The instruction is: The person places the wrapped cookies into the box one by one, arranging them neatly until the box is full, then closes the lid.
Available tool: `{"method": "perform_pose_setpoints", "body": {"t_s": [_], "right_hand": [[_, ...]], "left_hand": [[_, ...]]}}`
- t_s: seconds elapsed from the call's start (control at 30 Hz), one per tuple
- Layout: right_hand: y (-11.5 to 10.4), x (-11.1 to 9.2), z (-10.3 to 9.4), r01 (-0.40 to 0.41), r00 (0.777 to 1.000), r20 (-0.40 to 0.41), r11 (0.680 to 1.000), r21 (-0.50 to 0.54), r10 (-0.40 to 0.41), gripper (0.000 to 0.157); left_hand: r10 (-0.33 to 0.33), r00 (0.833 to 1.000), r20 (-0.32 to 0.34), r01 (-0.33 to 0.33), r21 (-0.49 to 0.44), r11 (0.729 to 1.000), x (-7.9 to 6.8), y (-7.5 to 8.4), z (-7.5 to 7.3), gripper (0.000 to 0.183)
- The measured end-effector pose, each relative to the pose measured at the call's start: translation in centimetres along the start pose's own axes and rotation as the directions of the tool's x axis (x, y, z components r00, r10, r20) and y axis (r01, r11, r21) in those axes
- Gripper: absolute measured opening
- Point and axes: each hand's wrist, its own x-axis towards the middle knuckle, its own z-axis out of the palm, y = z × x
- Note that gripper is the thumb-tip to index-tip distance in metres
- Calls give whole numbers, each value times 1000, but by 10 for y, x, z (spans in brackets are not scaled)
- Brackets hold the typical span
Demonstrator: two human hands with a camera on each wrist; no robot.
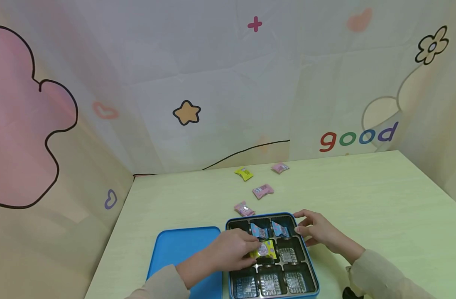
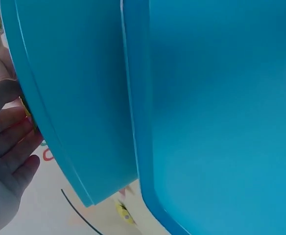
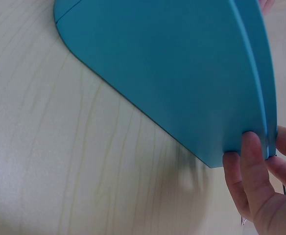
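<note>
A blue box (image 1: 312, 265) with a black compartment tray lies on the table. My left hand (image 1: 231, 249) reaches over its left side and pinches a yellow-wrapped candy (image 1: 267, 250) at the middle compartment. Two blue-wrapped candies, one in the back middle (image 1: 259, 231) and one in the back right compartment (image 1: 280, 229), lie in the tray. At the box's far right corner, my right hand (image 1: 319, 228) grips the rim. Its fingers wrap the corner in the right wrist view, along the blue side wall (image 3: 172, 73). In the left wrist view, the box wall hides most of the yellow candy.
A blue lid (image 1: 187, 243) lies just left of the box, partly under my left forearm. Behind the box lie three pink-wrapped candies, the nearest (image 1: 244, 209) close to its back edge, and another yellow candy (image 1: 244, 173). A printed curtain (image 1: 220, 83) hangs behind the table.
</note>
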Motion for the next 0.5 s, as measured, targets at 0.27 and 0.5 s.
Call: {"method": "perform_pose_setpoints", "body": {"t_s": [0.27,0.5], "right_hand": [[0,0,0,-2,1000,-2,1000,0,2,42],[0,0,0,1,1000,-2,1000,-5,-1,42]], "left_hand": [[29,999,26,-29,25,999,5,2,-3,29],[24,997,74,-26,29,999,8,3,-2,35]]}}
